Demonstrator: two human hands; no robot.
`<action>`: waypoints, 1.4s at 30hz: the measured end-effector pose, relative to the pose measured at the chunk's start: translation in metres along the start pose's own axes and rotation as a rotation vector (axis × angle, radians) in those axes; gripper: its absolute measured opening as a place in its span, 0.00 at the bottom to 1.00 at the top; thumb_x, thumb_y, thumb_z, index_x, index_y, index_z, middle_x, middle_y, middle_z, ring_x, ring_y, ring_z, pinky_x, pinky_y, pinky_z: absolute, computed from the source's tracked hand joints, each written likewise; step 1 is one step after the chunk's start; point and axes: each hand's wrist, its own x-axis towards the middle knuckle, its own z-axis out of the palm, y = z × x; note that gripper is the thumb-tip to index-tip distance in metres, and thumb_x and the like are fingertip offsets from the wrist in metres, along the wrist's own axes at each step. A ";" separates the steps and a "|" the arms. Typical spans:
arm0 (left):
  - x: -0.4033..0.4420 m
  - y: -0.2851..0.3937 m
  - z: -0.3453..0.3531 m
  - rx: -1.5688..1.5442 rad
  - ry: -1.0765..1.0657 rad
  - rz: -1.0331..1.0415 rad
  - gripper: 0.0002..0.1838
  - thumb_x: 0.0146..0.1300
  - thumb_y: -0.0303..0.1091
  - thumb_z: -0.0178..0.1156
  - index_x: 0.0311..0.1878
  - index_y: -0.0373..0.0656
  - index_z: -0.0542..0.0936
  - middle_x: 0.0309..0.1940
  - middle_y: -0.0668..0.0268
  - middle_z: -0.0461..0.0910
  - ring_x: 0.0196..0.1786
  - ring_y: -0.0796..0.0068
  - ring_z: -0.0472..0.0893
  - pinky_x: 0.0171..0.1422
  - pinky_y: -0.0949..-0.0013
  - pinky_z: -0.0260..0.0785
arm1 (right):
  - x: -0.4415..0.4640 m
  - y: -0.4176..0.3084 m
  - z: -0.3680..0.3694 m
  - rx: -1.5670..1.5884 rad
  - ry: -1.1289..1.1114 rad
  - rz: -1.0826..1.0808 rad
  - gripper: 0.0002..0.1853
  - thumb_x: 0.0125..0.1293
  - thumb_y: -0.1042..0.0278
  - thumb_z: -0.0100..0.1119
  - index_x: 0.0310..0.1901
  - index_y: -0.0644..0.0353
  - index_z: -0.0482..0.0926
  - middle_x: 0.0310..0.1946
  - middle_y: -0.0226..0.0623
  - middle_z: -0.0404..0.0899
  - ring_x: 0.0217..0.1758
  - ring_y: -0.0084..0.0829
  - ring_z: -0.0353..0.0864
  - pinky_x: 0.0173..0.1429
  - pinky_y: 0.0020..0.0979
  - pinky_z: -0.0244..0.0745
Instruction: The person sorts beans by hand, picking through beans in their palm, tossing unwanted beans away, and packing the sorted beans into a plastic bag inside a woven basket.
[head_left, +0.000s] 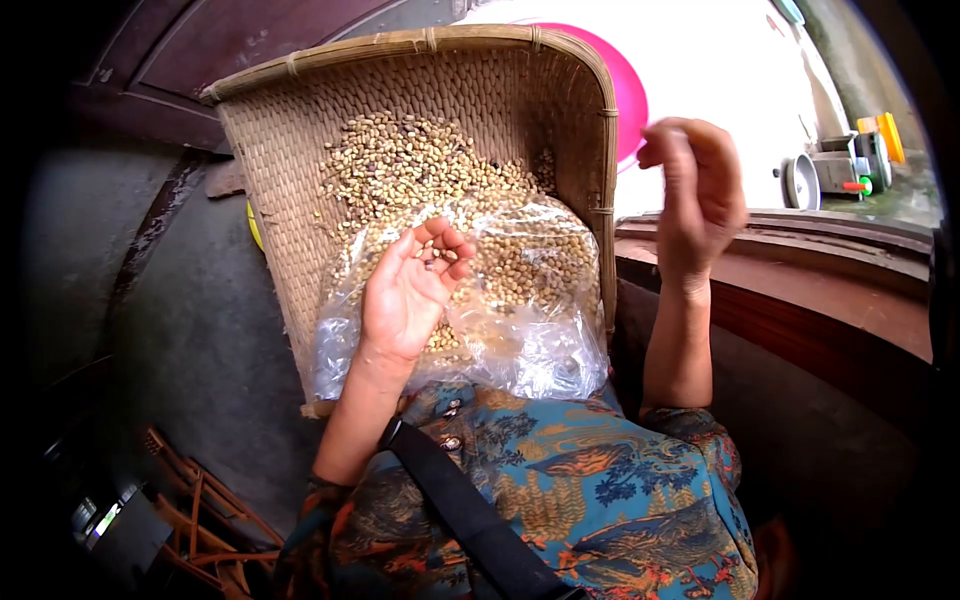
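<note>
Woven bamboo forms the basket [275,165], where pale and dark beans [400,165] lie heaped from the middle toward the far side. Clear plastic [545,350] spreads over the near part, with more beans showing through it. Above this, the left hand [405,300] is palm up, its fingers loosely curled and the palm open; a few small beans show at the fingers, but whether they are held cannot be told. Raised beyond the basket's right edge, the right hand [697,190] has bent, blurred fingers, and its grip cannot be told. At the far right, a pink basin [625,90] shows behind the rim.
</note>
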 end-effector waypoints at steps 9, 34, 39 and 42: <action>0.001 0.014 0.042 -0.089 0.037 0.039 0.34 0.79 0.51 0.35 0.72 0.26 0.58 0.72 0.39 0.58 0.77 0.44 0.56 0.82 0.49 0.46 | -0.035 -0.007 0.022 -0.353 -0.478 0.182 0.15 0.63 0.78 0.65 0.52 0.65 0.77 0.39 0.43 0.80 0.33 0.33 0.83 0.39 0.32 0.79; -0.060 0.022 0.064 2.020 -0.240 0.050 0.10 0.69 0.34 0.58 0.43 0.37 0.80 0.34 0.57 0.80 0.36 0.57 0.81 0.45 0.61 0.74 | -0.059 -0.075 0.024 -0.311 -0.552 -0.001 0.08 0.56 0.82 0.64 0.35 0.62 0.76 0.27 0.42 0.74 0.28 0.43 0.77 0.32 0.39 0.71; -0.018 -0.003 0.035 2.325 -0.312 0.586 0.10 0.62 0.39 0.61 0.40 0.44 0.82 0.36 0.63 0.78 0.44 0.62 0.78 0.49 0.62 0.71 | -0.059 -0.075 0.009 0.018 -0.649 -0.024 0.07 0.56 0.80 0.64 0.35 0.64 0.77 0.26 0.39 0.75 0.26 0.40 0.75 0.30 0.36 0.69; -0.010 -0.008 0.035 2.491 -0.447 0.635 0.09 0.61 0.44 0.60 0.34 0.52 0.85 0.39 0.63 0.73 0.47 0.63 0.73 0.45 0.64 0.71 | -0.062 -0.079 0.009 0.183 -0.819 0.071 0.05 0.58 0.77 0.65 0.33 0.62 0.77 0.25 0.38 0.73 0.26 0.39 0.76 0.30 0.35 0.69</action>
